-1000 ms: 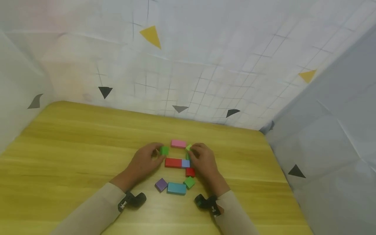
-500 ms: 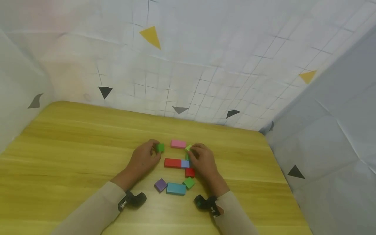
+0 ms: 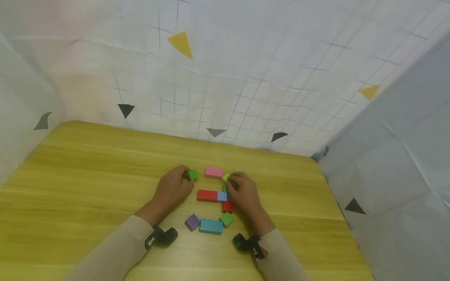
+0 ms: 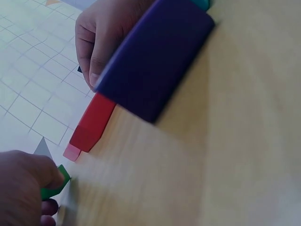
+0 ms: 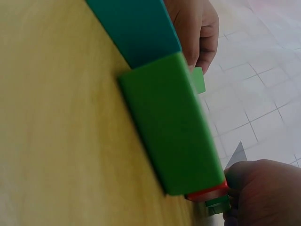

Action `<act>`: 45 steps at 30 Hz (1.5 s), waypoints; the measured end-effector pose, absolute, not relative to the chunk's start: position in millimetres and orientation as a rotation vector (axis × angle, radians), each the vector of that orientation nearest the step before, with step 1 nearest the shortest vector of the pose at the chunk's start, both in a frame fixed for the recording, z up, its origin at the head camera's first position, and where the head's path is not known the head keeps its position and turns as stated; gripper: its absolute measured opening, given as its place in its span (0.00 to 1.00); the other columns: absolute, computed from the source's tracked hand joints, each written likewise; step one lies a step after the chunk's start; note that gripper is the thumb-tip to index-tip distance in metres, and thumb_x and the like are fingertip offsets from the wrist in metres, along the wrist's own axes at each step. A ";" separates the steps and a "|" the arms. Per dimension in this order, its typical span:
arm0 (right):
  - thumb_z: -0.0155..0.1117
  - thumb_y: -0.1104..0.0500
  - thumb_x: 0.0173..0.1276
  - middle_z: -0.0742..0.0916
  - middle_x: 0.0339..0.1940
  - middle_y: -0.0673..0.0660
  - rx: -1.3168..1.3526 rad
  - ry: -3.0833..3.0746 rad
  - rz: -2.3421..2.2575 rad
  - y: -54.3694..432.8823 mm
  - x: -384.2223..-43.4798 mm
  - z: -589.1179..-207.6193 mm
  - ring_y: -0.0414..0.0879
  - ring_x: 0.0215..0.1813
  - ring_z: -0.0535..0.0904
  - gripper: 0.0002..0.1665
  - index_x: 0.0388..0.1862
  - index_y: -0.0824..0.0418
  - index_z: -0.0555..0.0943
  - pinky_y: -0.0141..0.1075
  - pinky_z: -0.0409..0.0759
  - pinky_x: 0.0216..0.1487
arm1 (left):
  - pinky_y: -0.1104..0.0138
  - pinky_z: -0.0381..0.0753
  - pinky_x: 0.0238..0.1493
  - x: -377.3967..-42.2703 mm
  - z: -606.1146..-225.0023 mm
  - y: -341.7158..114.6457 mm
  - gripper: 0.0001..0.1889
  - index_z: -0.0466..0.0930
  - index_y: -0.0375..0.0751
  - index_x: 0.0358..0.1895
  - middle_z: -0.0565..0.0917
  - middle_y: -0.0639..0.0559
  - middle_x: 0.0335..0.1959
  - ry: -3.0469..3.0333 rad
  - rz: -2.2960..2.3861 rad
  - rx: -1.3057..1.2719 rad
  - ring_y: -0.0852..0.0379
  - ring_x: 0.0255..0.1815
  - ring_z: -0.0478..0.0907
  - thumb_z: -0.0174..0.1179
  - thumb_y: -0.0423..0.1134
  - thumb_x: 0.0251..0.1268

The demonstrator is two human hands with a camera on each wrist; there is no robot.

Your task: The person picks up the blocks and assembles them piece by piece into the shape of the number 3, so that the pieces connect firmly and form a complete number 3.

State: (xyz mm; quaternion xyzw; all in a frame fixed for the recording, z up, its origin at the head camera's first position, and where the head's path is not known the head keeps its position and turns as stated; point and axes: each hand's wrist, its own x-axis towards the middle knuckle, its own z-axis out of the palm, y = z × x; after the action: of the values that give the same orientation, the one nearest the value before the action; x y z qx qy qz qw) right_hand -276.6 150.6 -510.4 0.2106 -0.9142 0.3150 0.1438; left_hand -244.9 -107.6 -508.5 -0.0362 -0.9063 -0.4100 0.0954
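Note:
My left hand pinches a green block between thumb and fingers, left of the pink block. In the left wrist view the same green block shows at the fingertips. My right hand has its curled fingers on a yellow-green block at the pink block's right end. Partly hidden under that hand is a darker green block. Nearer me lie a long red block, a small blue block touching its end, and a red block.
A light-blue block lies nearest me, flanked by a tilted purple block and a tilted green block. The wooden table backs onto a pale patterned sheet, with another sheet at the right.
My left hand has drawn the green block left and slightly away from me, and the block has turned a little. My right hand stays nearly still at the yellow-green block.

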 end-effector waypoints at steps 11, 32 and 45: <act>0.69 0.55 0.67 0.86 0.49 0.54 0.570 -2.679 0.912 149.0 -274.7 -507.1 0.50 0.53 0.82 0.12 0.45 0.60 0.88 0.44 0.81 0.58 | 0.57 0.82 0.50 -246.7 -511.3 -107.3 0.17 0.79 0.42 0.49 0.81 0.52 0.44 -2.697 -1.201 -0.086 0.52 0.47 0.80 0.67 0.45 0.60; 0.70 0.56 0.66 0.86 0.48 0.54 0.602 -2.632 0.903 149.5 -274.5 -510.3 0.49 0.52 0.83 0.11 0.44 0.61 0.88 0.44 0.82 0.56 | 0.62 0.77 0.32 -255.3 -507.7 -100.7 0.23 0.83 0.44 0.49 0.78 0.53 0.39 -2.801 -0.902 -0.047 0.55 0.35 0.77 0.65 0.57 0.59; 0.70 0.58 0.66 0.86 0.47 0.56 0.635 -2.612 0.912 148.3 -273.5 -506.9 0.51 0.51 0.83 0.12 0.44 0.64 0.88 0.44 0.83 0.54 | 0.62 0.76 0.32 -258.2 -510.7 -98.9 0.25 0.83 0.46 0.51 0.78 0.53 0.40 -2.813 -0.860 -0.042 0.55 0.35 0.77 0.65 0.61 0.60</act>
State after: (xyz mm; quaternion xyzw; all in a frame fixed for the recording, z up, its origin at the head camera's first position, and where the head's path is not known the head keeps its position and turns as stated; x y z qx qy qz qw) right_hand -273.5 148.3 -506.9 0.2210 -0.9096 0.3175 0.1513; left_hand -258.2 -98.9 -510.7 -0.0143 -0.9514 -0.2909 0.0996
